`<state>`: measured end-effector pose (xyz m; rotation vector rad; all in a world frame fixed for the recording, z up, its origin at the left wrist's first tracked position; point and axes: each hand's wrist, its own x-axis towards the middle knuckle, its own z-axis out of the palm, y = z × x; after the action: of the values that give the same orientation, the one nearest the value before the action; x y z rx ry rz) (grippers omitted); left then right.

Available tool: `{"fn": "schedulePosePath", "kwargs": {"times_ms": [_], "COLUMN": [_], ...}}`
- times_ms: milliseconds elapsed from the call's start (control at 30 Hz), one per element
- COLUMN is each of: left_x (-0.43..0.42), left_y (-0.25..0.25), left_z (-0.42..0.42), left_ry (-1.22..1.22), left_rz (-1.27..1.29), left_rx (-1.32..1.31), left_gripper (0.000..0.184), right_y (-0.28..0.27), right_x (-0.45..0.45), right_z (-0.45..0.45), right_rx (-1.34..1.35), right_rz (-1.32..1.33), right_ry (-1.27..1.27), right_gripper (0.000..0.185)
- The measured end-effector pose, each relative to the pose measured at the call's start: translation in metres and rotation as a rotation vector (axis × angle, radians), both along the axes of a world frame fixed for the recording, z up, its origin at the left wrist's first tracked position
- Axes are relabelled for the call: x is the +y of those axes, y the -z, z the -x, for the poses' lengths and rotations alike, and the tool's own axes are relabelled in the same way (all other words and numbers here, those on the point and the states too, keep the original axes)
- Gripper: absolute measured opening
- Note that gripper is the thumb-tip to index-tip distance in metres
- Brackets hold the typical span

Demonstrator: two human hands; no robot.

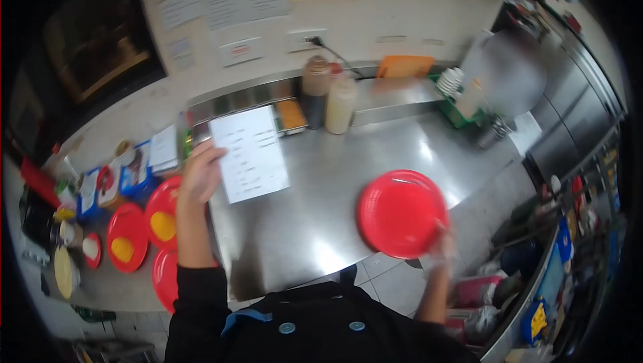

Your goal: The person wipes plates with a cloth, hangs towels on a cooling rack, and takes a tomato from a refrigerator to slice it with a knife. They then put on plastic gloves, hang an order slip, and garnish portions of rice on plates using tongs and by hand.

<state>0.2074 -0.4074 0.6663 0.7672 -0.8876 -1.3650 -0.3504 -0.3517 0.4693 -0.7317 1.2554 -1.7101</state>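
Observation:
My left hand (203,172) is closed on the left edge of a white paper sheet (251,155) with several lines of writing, held up over the steel table (308,209). On the right, my right hand (442,244), blurred and in what looks like a clear glove, grips the lower right rim of a round red plate (402,214). The plate is at the table's right front part; whether it touches the surface I cannot tell. Nothing lies on it.
Behind stand a dark sauce bottle (315,94), a pale bottle (341,104) and a topping tray (291,115). Red plates with yellow food (122,249) are at left. A green basket (459,112) and an orange board (404,66) are at back right; a blurred person (512,68) is beyond.

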Motion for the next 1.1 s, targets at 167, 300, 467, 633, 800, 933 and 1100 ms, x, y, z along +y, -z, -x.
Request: {"fn": "schedulePosePath", "kwargs": {"times_ms": [167, 300, 467, 633, 800, 933, 1100], "left_x": [-0.024, -0.050, -0.074, -0.106, -0.122, -0.131, -0.130], "left_y": [0.015, 0.015, 0.010, -0.025, -0.039, -0.040, -0.036], "left_z": [0.051, 0.104, 0.146, 0.184, 0.197, 0.200, 0.200], "left_ry": [-0.078, -0.199, -0.252, -0.204, -0.294, -0.311, -0.300], "left_rz": [-0.052, -0.039, -0.112, -0.086, -0.132, -0.142, -0.109], "left_rx": [0.049, 0.038, 0.033, 0.069, 0.060, 0.083, 0.111], "left_gripper": [0.037, 0.038, 0.033, 0.035, 0.036, 0.036, 0.036], "right_y": [0.025, -0.027, -0.039, -0.224, -0.291, -0.298, -0.308], "right_x": [-0.119, -0.182, -0.369, -0.585, -0.622, -0.632, -0.635], "right_z": [-0.032, -0.022, 0.167, 0.391, 0.460, 0.452, 0.438], "right_rx": [0.647, 0.887, 2.268, 2.048, 1.936, 1.845, 1.799], "right_rz": [-0.242, -0.356, 0.503, 0.437, 0.022, -0.091, -0.071], "right_ry": [-0.260, -0.380, 0.336, 0.335, 0.495, 0.469, 0.470], "right_gripper": [0.040, 0.029, 0.026, 0.051, 0.046, 0.046, 0.046]}}
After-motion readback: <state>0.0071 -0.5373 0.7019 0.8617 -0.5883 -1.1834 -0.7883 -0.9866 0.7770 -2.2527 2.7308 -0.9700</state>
